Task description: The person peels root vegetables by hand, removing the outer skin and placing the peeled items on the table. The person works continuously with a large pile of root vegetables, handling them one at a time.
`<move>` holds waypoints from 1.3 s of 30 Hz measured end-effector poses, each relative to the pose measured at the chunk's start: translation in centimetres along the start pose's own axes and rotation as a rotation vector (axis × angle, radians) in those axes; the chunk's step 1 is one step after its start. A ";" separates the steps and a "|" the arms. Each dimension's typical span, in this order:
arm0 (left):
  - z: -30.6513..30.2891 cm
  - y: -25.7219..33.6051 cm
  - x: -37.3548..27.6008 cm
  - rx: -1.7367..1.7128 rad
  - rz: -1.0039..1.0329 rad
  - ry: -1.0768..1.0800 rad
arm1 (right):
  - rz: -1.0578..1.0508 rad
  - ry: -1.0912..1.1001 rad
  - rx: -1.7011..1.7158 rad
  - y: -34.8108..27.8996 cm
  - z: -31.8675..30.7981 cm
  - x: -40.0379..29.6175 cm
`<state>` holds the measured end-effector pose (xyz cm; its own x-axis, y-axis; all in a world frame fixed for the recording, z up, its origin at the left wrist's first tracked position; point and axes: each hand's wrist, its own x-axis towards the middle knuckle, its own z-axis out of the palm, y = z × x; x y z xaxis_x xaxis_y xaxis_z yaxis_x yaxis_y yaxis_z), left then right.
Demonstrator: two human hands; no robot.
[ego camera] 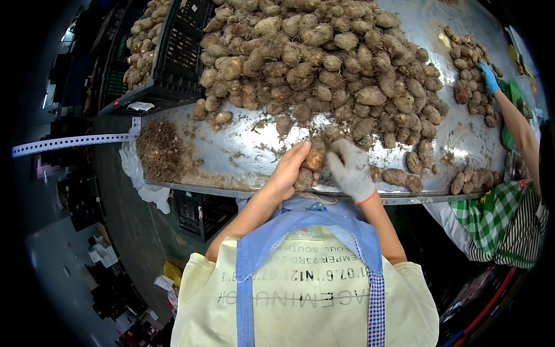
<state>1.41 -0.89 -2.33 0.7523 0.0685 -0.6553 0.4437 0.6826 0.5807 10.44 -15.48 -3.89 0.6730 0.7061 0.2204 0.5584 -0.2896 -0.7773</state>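
Observation:
My bare left hand [288,169] holds a brown taro corm [314,160] at the near side of a metal table [225,152]. Under it a second, rounder corm [304,179] lies against the palm and fingers. In a grey knitted glove with an orange cuff, my right hand [350,168] is just to the right, its fingers bent by the held corm; whether they grip anything is hidden. Beyond both hands rises a large heap of hairy taro corms [321,73]. A few loose corms [394,177] lie right of the glove along the near edge.
A black plastic crate [177,56] of corms stands at the back left. Root trimmings [160,149] are piled at the table's left end. On the right, a co-worker's blue-gloved hand [489,78] touches a smaller pile of corms [472,82]. Another black crate [201,214] sits below the table.

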 end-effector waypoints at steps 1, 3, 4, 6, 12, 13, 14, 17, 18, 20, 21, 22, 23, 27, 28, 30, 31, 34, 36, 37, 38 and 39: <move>0.1 0.0 0.0 0.042 -0.011 0.040 | 0.033 0.012 0.020 -0.6 0.2 0.0; 0.3 0.1 0.0 0.113 0.010 0.062 | 0.097 0.035 0.063 -1.4 0.3 0.3; 0.4 0.2 -0.1 0.149 0.022 0.074 | -0.066 0.003 -0.013 -0.2 0.8 0.1; 0.4 0.3 -0.1 0.179 0.027 0.098 | 0.215 -0.089 0.099 -0.6 0.3 0.4; -0.7 0.3 0.6 -0.160 -0.139 0.009 | 0.415 -0.014 0.161 0.4 -0.2 0.4; -0.8 0.3 0.7 -0.199 -0.173 0.032 | 0.431 0.006 0.206 -0.2 -0.5 0.5; -0.9 0.3 0.7 -0.165 -0.185 0.062 | 0.472 -0.059 0.290 -1.2 -1.0 0.6; -0.6 0.1 1.0 -0.101 -0.205 0.102 | 0.249 -0.101 0.005 0.2 0.8 -0.4; -0.9 -0.1 1.1 -0.113 -0.194 0.094 | 0.329 -0.186 0.062 -0.4 0.3 0.2; -1.1 -0.3 1.1 -0.121 -0.119 0.052 | 0.374 -0.171 -0.056 0.0 0.3 0.7; -1.0 -0.2 0.9 -0.119 -0.055 0.020 | 0.395 -0.164 -0.115 0.3 0.2 0.8; -1.0 0.0 0.7 -0.116 0.009 -0.012 | 0.375 -0.172 -0.140 0.6 -0.2 0.9; -1.0 0.3 0.5 -0.116 0.011 -0.045 | 0.337 -0.106 -0.040 1.4 -0.1 0.4; -1.2 0.6 0.3 -0.007 0.024 -0.179 | 0.548 0.020 0.722 2.2 -0.5 -0.6; -1.1 0.5 0.3 0.049 0.032 -0.208 | 0.547 0.038 0.983 2.4 -0.2 -0.7; -0.3 0.3 0.5 0.339 0.240 -0.351 | 0.633 0.059 1.338 3.1 0.5 -1.5; 0.9 0.7 0.3 0.546 0.393 -0.408 | 0.663 0.027 1.413 2.8 0.3 -1.5; 2.7 0.9 1.3 0.791 0.392 -0.427 | 0.797 0.107 1.353 -0.2 -0.3 -0.9; 2.3 1.3 3.1 0.846 0.356 -0.269 | 0.635 -0.027 1.475 1.0 0.3 -1.3; 1.6 1.7 4.0 0.811 0.304 -0.146 | 0.549 -0.097 1.526 1.0 0.1 -1.2; 0.1 1.8 4.7 0.785 0.276 0.019 | 0.647 -0.071 1.476 0.5 -0.8 -1.4; -1.2 1.9 5.2 0.738 0.242 0.157 | 0.622 -0.092 1.486 0.7 -1.3 -1.4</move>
<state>5.53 1.63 -5.24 0.8162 0.2928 -0.4981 0.5260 -0.0198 0.8503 10.52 -17.55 -3.96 0.5437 0.7745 -0.3233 -0.7533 0.2805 -0.5948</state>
